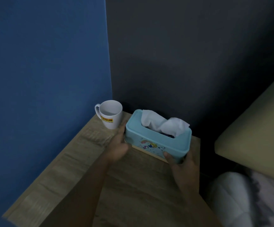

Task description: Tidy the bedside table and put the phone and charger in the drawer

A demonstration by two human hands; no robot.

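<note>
On the bedside table [133,185] — left hand [119,147] and right hand [180,163] grip a light-blue tissue box [157,138] ends; white mug [110,114] at 10 o'clock.

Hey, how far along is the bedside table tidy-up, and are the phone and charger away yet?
Done: no phone or charger shows on the wooden tabletop; the drawer is out of view, so I can't confirm they're inside. In hand: the left hand and right hand grip the ends of the blue tissue box, placing it beside the white mug. Left: letting go.
</note>
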